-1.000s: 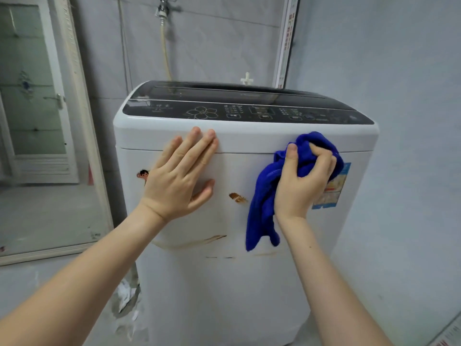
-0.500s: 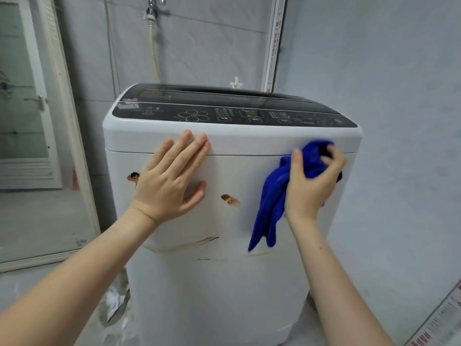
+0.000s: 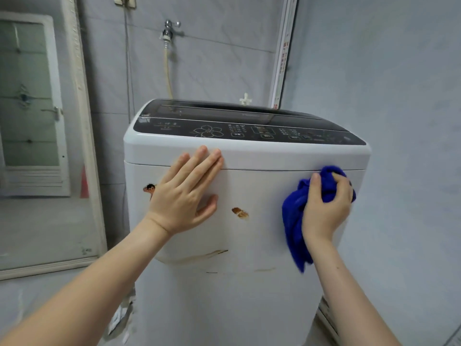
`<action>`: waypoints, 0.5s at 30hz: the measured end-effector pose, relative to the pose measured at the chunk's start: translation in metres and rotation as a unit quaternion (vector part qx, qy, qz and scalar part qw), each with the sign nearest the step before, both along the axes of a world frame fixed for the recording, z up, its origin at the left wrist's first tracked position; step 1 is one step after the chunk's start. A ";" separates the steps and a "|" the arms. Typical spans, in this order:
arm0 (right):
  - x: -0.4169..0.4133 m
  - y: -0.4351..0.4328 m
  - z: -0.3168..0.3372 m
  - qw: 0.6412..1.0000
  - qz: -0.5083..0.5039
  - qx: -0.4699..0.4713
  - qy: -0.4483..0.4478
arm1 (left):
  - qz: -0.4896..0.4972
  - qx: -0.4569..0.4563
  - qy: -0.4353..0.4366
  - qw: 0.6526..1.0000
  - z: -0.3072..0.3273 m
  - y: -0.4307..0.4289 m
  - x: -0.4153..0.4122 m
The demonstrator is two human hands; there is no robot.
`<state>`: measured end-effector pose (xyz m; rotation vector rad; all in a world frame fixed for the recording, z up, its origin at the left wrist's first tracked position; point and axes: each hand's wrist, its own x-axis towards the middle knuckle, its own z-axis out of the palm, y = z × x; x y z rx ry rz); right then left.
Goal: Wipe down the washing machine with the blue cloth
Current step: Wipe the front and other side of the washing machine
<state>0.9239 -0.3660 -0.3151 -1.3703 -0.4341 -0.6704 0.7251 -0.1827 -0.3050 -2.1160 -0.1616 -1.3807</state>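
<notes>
A white top-loading washing machine (image 3: 249,295) with a dark control panel (image 3: 249,132) stands in front of me. My left hand (image 3: 184,196) lies flat against its front, fingers straight, just under the top rim. My right hand (image 3: 324,208) grips a bunched blue cloth (image 3: 293,221) and holds it against the upper right of the front panel. A tail of the cloth hangs down below the hand. A brown stain (image 3: 240,213) sits between my hands, and brown streaks (image 3: 199,257) run lower down.
A grey wall (image 3: 411,146) stands close to the machine's right side. Behind it are a tap (image 3: 169,29) with a hose (image 3: 167,71) and a tiled wall. A framed glass door (image 3: 32,108) is at the left. A small sticker (image 3: 149,188) sits on the machine's left front.
My right hand with the cloth has slid right and slightly down across the front, now covering where the label was. The left hand stays pressed in place. My view has tilted up.
</notes>
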 end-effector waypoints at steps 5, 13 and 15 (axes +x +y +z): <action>-0.069 0.055 0.025 0.979 0.039 -0.068 -0.187 | -0.024 -0.016 0.020 0.999 0.004 -0.001 -0.003; -0.016 0.013 0.011 0.987 0.006 -0.058 -0.148 | 0.007 -0.124 -0.026 0.992 0.014 0.024 -0.064; -0.023 0.019 0.008 0.997 -0.009 -0.014 -0.070 | 0.012 -0.127 -0.010 0.992 0.009 0.020 -0.059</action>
